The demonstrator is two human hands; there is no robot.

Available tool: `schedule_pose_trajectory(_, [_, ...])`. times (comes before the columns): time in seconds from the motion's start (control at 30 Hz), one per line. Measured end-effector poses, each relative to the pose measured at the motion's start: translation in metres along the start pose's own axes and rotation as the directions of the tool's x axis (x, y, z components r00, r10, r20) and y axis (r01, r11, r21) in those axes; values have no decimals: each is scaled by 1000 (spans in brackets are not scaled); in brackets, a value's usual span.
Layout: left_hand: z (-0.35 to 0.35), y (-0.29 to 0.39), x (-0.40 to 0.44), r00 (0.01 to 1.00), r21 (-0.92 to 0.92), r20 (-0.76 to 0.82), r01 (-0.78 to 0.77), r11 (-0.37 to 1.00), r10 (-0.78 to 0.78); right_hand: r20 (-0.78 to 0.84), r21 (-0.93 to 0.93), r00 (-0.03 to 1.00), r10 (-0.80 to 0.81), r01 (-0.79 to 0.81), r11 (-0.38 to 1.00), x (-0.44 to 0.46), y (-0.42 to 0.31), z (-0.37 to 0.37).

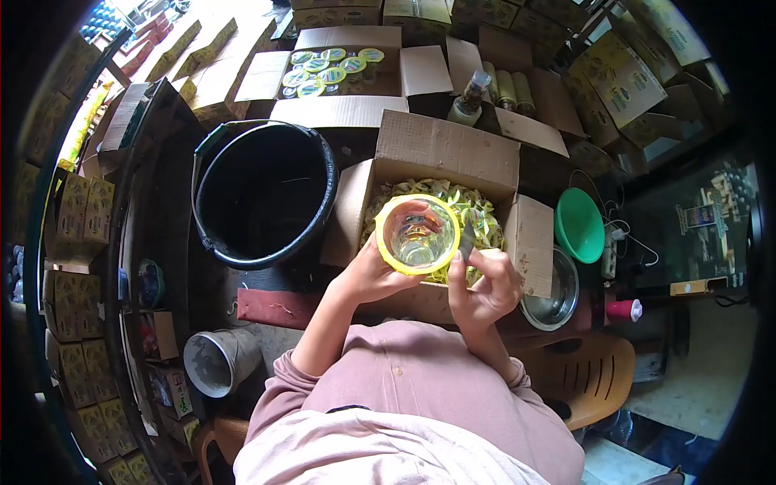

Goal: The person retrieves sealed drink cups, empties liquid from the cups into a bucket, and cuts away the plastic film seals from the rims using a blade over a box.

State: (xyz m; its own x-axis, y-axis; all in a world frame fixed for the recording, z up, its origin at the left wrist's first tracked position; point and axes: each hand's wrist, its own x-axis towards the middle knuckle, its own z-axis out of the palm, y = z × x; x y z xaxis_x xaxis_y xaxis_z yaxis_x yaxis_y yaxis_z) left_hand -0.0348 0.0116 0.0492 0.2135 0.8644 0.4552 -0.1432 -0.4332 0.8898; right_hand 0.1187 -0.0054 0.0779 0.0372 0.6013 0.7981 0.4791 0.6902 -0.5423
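My left hand [372,271] is wrapped around a clear glass cup [418,241], tilted so that its mouth faces me. A bright yellow band [386,254] with an uneven edge runs around the cup's rim. Close to the right side of that rim, my right hand [490,287] pinches a small dark flat blade [466,242] between thumb and fingers. Whether the blade touches the band I cannot tell. Under both hands stands an open cardboard box [449,158] full of yellow-green plastic trimmings [482,217].
A large black bucket [212,198] stands left of the box. Lidded glass cups [332,74] fill a carton [347,37] behind. To the right are a green bowl [579,226], a clear basin [558,311] and a pink thread spool [621,310]. A bottle [469,101] stands at the back.
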Motion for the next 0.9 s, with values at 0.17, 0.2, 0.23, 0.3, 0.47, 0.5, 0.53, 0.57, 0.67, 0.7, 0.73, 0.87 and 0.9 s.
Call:
schedule_pose_trajectory(0.17, [0, -1, 0, 999, 60, -20, -30, 998, 31, -19, -15, 1000, -7, 7, 1000, -7, 1, 2])
schedule_pose_trajectory(0.2, [1, 0, 0, 999, 62, -21, -31, 998, 33, -20, -17, 1000, -7, 6, 1000, -7, 1, 2])
schedule_pose_trajectory(0.23, [1, 0, 0, 999, 64, -22, -33, 997, 34, -21, -18, 1000, -6, 5, 1000, -7, 1, 2])
schedule_pose_trajectory(0.3, [1, 0, 0, 1000, 65, -19, -17, 998, 18, -17, -23, 1000, -9, 8, 1000, -7, 1, 2])
schedule_pose_trajectory(0.47, [1, -4, -3, 1000, 135, -21, -18, 991, 21, -26, -39, 1000, -4, 3, 999, -6, 1, 4])
schedule_pose_trajectory(0.5, [1, -2, -2, 1000, 158, -9, -24, 987, 26, -25, -46, 1000, -3, 2, 999, -5, 1, 4])
schedule_pose_trajectory(0.53, [1, -1, -2, 1000, 180, 4, -30, 983, 30, -24, -53, 1000, -3, 2, 999, -4, 1, 4])
schedule_pose_trajectory(0.57, [1, -2, -2, 1000, 176, -3, -27, 984, 28, -24, -61, 1000, -2, 0, 998, -4, 1, 3])
schedule_pose_trajectory(0.67, [1, -3, -3, 1000, 184, -4, -22, 983, 24, -28, -88, 999, -35, 33, 996, -1, 1, 5])
schedule_pose_trajectory(0.7, [0, -1, -3, 1000, 203, 8, -24, 979, 22, -24, -93, 999, -29, 26, 995, 1, 2, 5])
schedule_pose_trajectory(0.73, [0, 1, -3, 1000, 221, 20, -25, 975, 21, -19, -98, 1000, -22, 20, 995, 2, 3, 4])
schedule_pose_trajectory(0.87, [1, 4, -3, 999, 204, 34, -11, 979, 4, -8, -45, 1000, 23, -23, 999, 6, 9, 5])
schedule_pose_trajectory(0.9, [1, 1, -3, 999, 175, 35, 6, 985, -12, -20, -43, 999, 39, -40, 998, 5, 10, 5])
